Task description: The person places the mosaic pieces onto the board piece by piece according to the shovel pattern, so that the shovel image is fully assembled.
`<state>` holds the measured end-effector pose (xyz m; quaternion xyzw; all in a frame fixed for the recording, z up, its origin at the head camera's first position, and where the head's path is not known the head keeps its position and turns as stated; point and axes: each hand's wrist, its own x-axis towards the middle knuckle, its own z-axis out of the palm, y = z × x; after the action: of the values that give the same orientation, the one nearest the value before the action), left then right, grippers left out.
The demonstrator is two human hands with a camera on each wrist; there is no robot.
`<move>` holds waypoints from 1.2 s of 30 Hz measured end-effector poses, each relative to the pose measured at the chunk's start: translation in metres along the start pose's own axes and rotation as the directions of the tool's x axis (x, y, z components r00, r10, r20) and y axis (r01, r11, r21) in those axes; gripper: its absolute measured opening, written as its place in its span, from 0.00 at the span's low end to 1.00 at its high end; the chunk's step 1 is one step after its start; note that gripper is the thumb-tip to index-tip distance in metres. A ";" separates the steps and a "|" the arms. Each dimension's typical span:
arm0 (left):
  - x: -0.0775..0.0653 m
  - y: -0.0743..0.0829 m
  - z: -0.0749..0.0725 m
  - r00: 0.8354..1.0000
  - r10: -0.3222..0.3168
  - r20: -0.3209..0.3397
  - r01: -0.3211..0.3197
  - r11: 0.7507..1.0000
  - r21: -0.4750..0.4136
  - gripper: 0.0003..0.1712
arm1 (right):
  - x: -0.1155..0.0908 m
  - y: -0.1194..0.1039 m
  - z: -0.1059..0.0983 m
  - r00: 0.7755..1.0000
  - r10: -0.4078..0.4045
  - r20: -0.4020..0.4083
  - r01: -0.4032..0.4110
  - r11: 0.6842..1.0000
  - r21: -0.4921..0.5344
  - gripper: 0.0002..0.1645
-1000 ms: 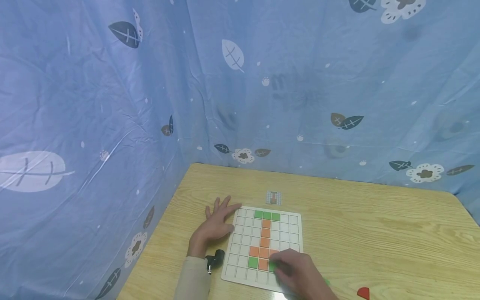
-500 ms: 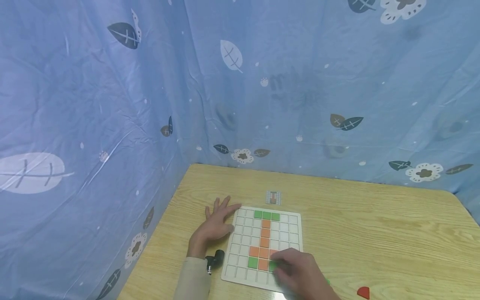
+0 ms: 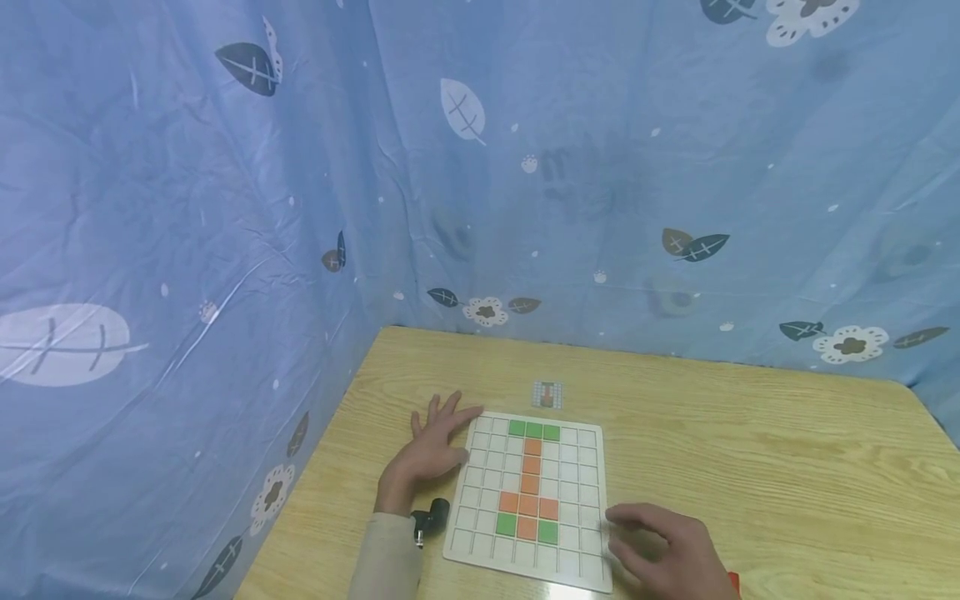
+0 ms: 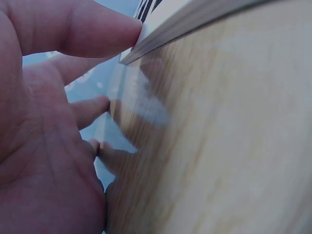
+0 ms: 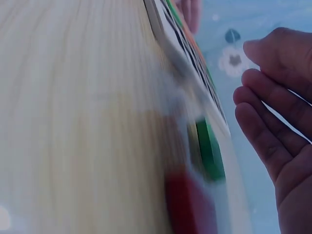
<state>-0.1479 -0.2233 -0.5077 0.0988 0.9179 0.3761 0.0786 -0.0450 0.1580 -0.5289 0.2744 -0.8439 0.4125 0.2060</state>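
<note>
A white gridded board [image 3: 480, 475] lies on the wooden table. On it, three green tiles [image 3: 534, 431] form a top row, and orange tiles [image 3: 531, 465] run down to a wider cross. Two more green tiles, the left one [image 3: 506, 524] and the right one [image 3: 547, 532], flank the lowest orange tile. My left hand [image 3: 427, 450] rests at the board's left edge, thumb tip against its side [image 4: 165, 31] in the left wrist view, other fingers spread. My right hand [image 3: 675, 550] is just off the board's lower right edge, fingers loosely bent, with nothing between them.
A small printed pattern card [image 3: 547, 395] lies beyond the board. A black object [image 3: 431, 518] is beside the left wrist. Right of the board are a red piece [image 5: 187, 204] and a green piece [image 5: 210, 151]. Blue patterned curtain [image 3: 600, 208] hangs behind the table.
My right hand has drawn away from the lower right green tile and moved right, off the board. That tile and the orange one above it now show fully. My left hand stays put.
</note>
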 end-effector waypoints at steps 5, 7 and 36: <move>0.000 0.000 -0.001 1.000 0.002 -0.002 -0.002 1.000 -0.005 0.50 | -0.014 0.008 -0.015 0.997 0.063 -0.039 -0.064 0.997 -0.044 0.32; 0.000 -0.001 -0.001 1.000 0.002 -0.003 -0.002 1.000 -0.003 0.50 | -0.020 0.009 -0.019 0.993 0.113 -0.039 -0.115 0.991 -0.072 0.31; 0.001 -0.001 0.002 1.000 -0.001 -0.011 0.001 1.000 0.001 0.50 | -0.044 0.009 -0.020 0.966 0.256 0.025 -0.251 0.960 -0.126 0.29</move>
<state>-0.1488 -0.2227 -0.5100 0.0963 0.9187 0.3760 0.0737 -0.0150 0.1916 -0.5481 0.1596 -0.8997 0.3776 0.1503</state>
